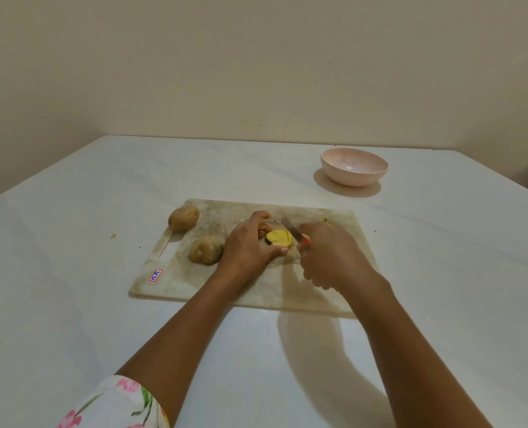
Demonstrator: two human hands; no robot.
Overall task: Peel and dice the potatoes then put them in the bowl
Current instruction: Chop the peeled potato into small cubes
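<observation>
— What sits on the cutting board [256, 291]?

— Two unpeeled potatoes [183, 217] at its left end, one at the far corner, one nearer. The left hand [250, 247] pins a yellow cut potato [278, 237] to the board.

— And the other hand?

— The right hand [330, 254] grips a knife [291, 230], blade angled over the cut piece.

— The bowl?

— The pink bowl [354, 166] stands on the white table [71, 242], well apart, beyond the board's right end.
</observation>
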